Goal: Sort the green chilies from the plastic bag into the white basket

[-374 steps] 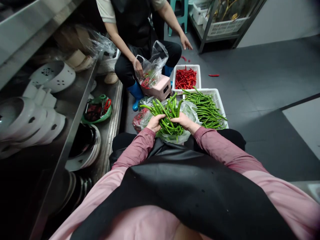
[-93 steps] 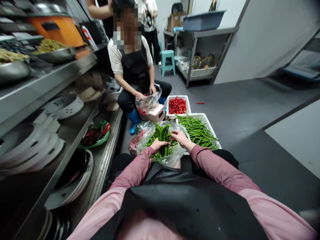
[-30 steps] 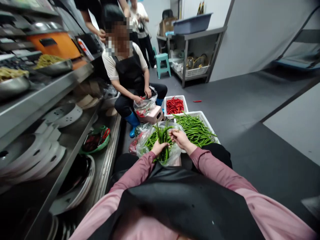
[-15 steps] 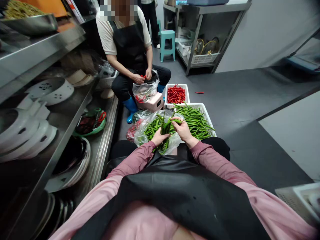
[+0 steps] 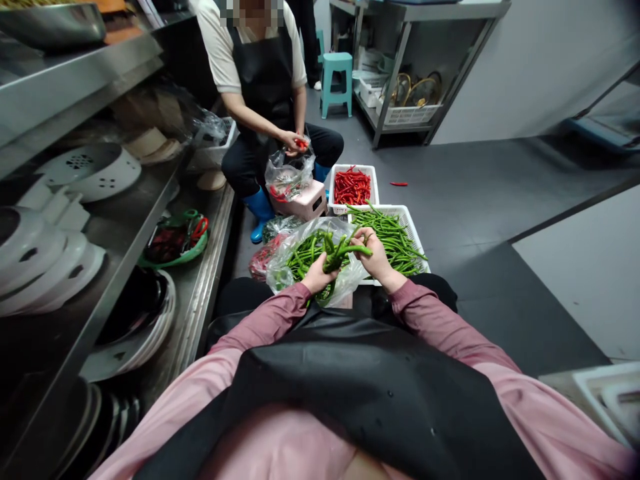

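Observation:
My left hand (image 5: 317, 275) grips a bunch of long green chilies (image 5: 334, 249) over a clear plastic bag (image 5: 287, 252) of more green chilies on my lap. My right hand (image 5: 377, 256) pinches the tip of one chili from that bunch. Just beyond stands a white basket (image 5: 417, 233) of green chilies, and behind it a smaller white basket (image 5: 373, 177) of red chilies.
A seated co-worker (image 5: 265, 73) holds red chilies over a clear bag (image 5: 287, 179) on a pink stool (image 5: 306, 202). Steel shelves (image 5: 85, 220) with white dishes run along the left. A teal stool (image 5: 336, 80), a steel rack (image 5: 400, 93) and one stray red chili (image 5: 399, 184) lie on the grey floor.
My view tilted down. My right hand rose slightly and drew one green chili out sideways from the bunch. The co-worker lifted both hands with a red chili above the bag.

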The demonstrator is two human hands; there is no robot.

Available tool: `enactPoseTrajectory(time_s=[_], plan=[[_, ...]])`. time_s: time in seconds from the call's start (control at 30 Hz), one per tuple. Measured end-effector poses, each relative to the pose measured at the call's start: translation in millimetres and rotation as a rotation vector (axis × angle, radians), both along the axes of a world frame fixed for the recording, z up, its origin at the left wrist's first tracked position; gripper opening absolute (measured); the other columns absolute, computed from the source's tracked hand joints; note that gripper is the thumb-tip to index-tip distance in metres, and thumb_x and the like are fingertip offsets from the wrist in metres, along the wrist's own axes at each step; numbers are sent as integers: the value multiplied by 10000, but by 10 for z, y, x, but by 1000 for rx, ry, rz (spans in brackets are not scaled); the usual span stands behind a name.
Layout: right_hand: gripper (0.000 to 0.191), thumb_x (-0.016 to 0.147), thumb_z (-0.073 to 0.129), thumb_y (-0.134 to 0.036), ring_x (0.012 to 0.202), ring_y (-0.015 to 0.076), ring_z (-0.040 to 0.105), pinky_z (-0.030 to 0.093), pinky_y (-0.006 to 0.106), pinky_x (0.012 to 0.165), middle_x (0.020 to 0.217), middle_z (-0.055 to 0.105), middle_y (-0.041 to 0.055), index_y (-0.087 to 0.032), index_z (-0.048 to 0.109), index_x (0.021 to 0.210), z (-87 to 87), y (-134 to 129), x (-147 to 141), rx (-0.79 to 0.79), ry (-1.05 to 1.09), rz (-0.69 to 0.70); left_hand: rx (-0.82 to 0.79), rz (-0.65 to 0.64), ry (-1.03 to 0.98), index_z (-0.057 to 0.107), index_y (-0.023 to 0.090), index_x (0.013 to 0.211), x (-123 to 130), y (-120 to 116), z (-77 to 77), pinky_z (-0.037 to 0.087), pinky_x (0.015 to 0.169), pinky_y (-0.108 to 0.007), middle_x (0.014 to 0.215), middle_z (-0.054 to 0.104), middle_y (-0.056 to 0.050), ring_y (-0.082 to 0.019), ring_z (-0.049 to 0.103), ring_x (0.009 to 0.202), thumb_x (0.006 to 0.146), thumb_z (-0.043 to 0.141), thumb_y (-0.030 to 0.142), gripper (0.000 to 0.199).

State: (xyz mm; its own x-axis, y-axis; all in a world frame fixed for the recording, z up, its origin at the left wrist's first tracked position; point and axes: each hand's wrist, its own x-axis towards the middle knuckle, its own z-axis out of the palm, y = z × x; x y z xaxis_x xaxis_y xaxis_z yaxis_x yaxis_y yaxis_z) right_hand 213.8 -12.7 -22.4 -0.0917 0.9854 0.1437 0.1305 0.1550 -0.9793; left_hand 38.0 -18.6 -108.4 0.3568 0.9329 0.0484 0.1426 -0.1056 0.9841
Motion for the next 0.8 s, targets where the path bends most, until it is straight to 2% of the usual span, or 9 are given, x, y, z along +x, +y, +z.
enactPoseTrajectory(time_s=[0.07,0.13,0.27,0.4,0.5,0.57,0.63,0.73,0.8], plan=[[228,832,549,-394,446,77,401,343,221,484,564,484,-69,-201,465,917,10,-38,-1,29,0,-29,42,13,38,508,145,1022,-14,-10,-32,483,797,-318,886,644,-40,-169,611,807,690,682,268,394],[245,829,562,-403,485,92,458,390,235,523,584,507,-57,-199,503,951,37,-92,-4,36,-23,25,67,24,81,507,156,1048,-31,-24,-42,482,790,-306,886,641,-30,-165,611,799,691,678,264,410],[242,852,534,-416,667,144,584,464,282,654,743,623,21,-188,581,921,80,-194,13,142,-199,83,84,25,166,499,171,1103,-52,-52,-18,480,781,-299,884,641,-23,-166,613,788,708,656,269,436],[258,870,482,-400,691,167,582,457,287,687,722,628,62,-181,608,815,6,-148,124,430,-571,17,98,14,169,498,161,1102,-42,-73,11,478,791,-299,906,641,-29,-169,612,809,712,647,272,432],[264,863,459,-379,697,182,577,451,299,706,705,619,79,-177,614,794,-58,-16,267,536,-687,-168,96,27,174,505,156,1092,-36,-85,16,477,790,-289,908,641,-31,-170,613,818,712,649,276,423],[254,866,448,-374,693,176,574,451,299,713,706,617,71,-179,600,805,-65,63,338,477,-595,-346,99,29,178,507,154,1089,-37,-85,6,476,788,-290,906,639,-33,-171,611,814,711,650,275,422],[257,875,440,-401,613,144,547,449,278,648,687,608,41,-186,574,832,-46,94,351,311,-376,-396,98,29,163,504,149,1086,-37,-75,-11,478,792,-301,904,637,-38,-173,607,809,707,652,270,424],[298,852,472,-470,465,85,440,378,226,475,702,597,4,-189,558,900,-8,23,267,-1,-19,-150,88,29,125,499,141,1089,-18,-54,-20,482,808,-320,927,635,-52,-179,604,828,696,656,262,440],[328,819,521,-485,469,75,427,357,216,450,738,591,0,-189,564,952,3,-66,196,-95,77,18,89,8,103,498,140,1098,9,-45,-16,487,811,-329,959,633,-64,-186,604,851,688,655,258,455]])
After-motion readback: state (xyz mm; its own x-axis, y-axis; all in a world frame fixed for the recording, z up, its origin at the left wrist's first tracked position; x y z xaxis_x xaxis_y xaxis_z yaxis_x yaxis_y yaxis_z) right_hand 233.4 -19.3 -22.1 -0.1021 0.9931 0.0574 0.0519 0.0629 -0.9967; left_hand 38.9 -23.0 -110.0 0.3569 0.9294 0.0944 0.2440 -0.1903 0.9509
